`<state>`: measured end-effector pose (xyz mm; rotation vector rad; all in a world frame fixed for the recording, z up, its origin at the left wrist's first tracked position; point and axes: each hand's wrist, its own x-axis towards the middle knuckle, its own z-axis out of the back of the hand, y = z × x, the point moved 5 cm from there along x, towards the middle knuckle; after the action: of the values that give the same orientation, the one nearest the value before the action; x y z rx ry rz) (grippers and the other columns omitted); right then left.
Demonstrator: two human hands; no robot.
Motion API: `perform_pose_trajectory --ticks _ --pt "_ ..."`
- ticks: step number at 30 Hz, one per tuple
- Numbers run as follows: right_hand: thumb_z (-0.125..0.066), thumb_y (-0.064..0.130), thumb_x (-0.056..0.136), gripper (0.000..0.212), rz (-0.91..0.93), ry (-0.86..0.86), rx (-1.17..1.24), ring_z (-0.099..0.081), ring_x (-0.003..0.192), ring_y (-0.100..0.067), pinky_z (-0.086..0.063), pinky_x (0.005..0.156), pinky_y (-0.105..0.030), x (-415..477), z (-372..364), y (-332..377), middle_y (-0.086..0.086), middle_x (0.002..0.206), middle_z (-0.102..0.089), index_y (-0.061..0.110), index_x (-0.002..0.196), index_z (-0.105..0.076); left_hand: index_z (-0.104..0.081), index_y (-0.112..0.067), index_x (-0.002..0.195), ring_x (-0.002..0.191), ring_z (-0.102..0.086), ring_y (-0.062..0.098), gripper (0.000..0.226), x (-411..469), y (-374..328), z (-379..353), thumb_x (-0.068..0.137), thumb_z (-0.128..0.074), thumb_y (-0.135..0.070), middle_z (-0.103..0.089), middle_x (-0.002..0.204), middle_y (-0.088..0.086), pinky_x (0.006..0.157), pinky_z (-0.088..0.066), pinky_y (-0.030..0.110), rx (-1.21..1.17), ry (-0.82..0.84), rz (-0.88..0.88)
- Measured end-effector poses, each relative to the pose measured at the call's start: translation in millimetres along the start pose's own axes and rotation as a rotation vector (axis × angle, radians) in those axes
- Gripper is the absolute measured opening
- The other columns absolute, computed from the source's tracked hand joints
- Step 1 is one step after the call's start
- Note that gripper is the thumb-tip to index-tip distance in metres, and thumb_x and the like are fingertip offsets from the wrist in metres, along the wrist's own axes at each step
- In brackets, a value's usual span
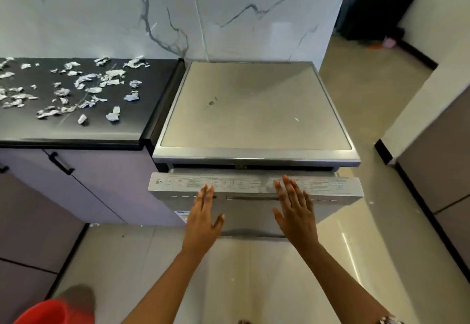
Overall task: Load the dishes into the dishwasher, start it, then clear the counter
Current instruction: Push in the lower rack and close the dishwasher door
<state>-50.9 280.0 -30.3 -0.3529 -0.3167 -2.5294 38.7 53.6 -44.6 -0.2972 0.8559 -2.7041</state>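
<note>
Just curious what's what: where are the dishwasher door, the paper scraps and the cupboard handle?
dishwasher door point(249, 218): head view, steel front below its slot.
paper scraps point(86, 79): head view, one crumpled scrap.
cupboard handle point(61, 163): head view, middle of bar.

Scant legible print
On the dishwasher control strip point(244, 183), mid-frame: seemingly "13" at its left end; the rest too small.

okay, left hand point(203, 217) and right hand point(295, 211) both bare, forearms bare all the way up. on the right wrist there's a silvery linked band point(389, 320), watch or bracelet, only partly showing.
</note>
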Motion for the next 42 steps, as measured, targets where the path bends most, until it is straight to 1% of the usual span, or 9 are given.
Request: perform_pose_trajectory --ticks 2,4,9,15,20,24,27,35,42 --pt "-0.072 0.051 0.068 0.102 0.089 0.09 -0.084 -0.01 0.145 -0.027 -0.014 0.113 -0.054 32 -6 -6 -0.012 0.157 -0.013 0.015 0.148 -0.019 -0.001 -0.021 0.153 0.147 -0.004 0.026 0.099 20 1 5 0.081 -0.069 -0.032 -0.002 0.16 0.007 0.117 -0.017 0.049 0.211 -0.07 -0.144" --pt "-0.066 0.065 0.065 0.113 0.141 0.133 -0.161 -0.005 0.145 -0.027 -0.009 0.114 -0.055 58 -8 -13 -0.012 0.158 -0.001 0.013 0.149 -0.013 -0.002 -0.014 0.152 0.147 0.001 0.029 0.109 40 -3 12 0.074 -0.074 -0.037 0.0 0.159 0.012 0.117 -0.005 0.048 0.373 -0.082 -0.243" --pt "-0.066 0.079 0.049 0.138 0.181 0.337 -0.252 -0.003 0.145 -0.033 -0.006 0.113 -0.057 96 -13 -21 -0.014 0.158 -0.003 0.007 0.15 -0.006 -0.004 -0.011 0.152 0.147 0.002 0.029 0.133 103 2 31 0.054 -0.073 -0.069 0.002 0.16 0.01 0.117 0.003 0.049 0.662 0.109 -0.327" --pt "-0.069 0.078 0.045 0.139 0.204 0.372 -0.213 -0.005 0.143 -0.032 -0.002 0.113 -0.051 114 -18 -29 -0.014 0.157 -0.013 0.013 0.15 -0.006 0.015 -0.028 0.149 0.146 0.01 0.024 0.124 132 17 30 0.062 -0.056 -0.08 0.009 0.159 0.002 0.116 0.006 0.05 0.649 0.23 -0.351" --pt "-0.063 0.076 0.059 0.129 0.328 0.369 -0.231 0.009 0.144 -0.03 0.0 0.115 -0.051 138 -17 -33 -0.006 0.157 0.012 0.025 0.147 0.017 0.023 -0.031 0.146 0.143 0.017 0.021 0.117 158 28 45 0.062 -0.033 -0.089 0.022 0.155 -0.003 0.116 0.004 0.049 0.709 0.29 -0.376" --pt "-0.072 0.065 0.06 0.121 0.328 0.303 -0.217 -0.022 0.142 -0.032 -0.023 0.111 -0.053 142 -15 -31 -0.007 0.156 -0.017 0.023 0.15 -0.004 0.014 -0.03 0.149 0.145 0.006 0.019 0.108 164 34 49 0.067 -0.031 -0.085 0.009 0.157 -0.005 0.118 -0.007 0.05 0.653 0.213 -0.336" --pt "-0.075 0.058 0.062 0.11 0.326 0.236 -0.222 -0.032 0.138 -0.032 -0.032 0.107 -0.053 143 -17 -31 -0.006 0.153 -0.028 0.024 0.149 -0.017 0.002 -0.029 0.151 0.145 -0.013 0.021 0.096 163 35 46 0.076 -0.031 -0.079 -0.011 0.158 -0.002 0.114 -0.018 0.049 0.609 0.148 -0.343" --pt "-0.082 0.046 0.061 0.1 0.338 0.046 -0.216 -0.043 0.131 -0.03 -0.039 0.103 -0.052 143 -18 -28 -0.004 0.147 -0.04 0.025 0.144 -0.03 -0.027 -0.021 0.148 0.141 -0.028 0.023 0.079 162 40 41 0.085 -0.033 -0.067 -0.031 0.153 0.002 0.112 -0.021 0.044 0.576 0.014 -0.411" --pt "-0.083 0.042 0.061 0.097 0.373 -0.052 -0.216 -0.048 0.128 -0.03 -0.039 0.102 -0.05 142 -24 -31 -0.003 0.144 -0.045 0.025 0.142 -0.032 -0.034 -0.02 0.145 0.139 -0.032 0.023 0.072 163 41 39 0.086 -0.042 -0.061 -0.036 0.15 0.002 0.11 -0.026 0.044 0.579 -0.114 -0.486"
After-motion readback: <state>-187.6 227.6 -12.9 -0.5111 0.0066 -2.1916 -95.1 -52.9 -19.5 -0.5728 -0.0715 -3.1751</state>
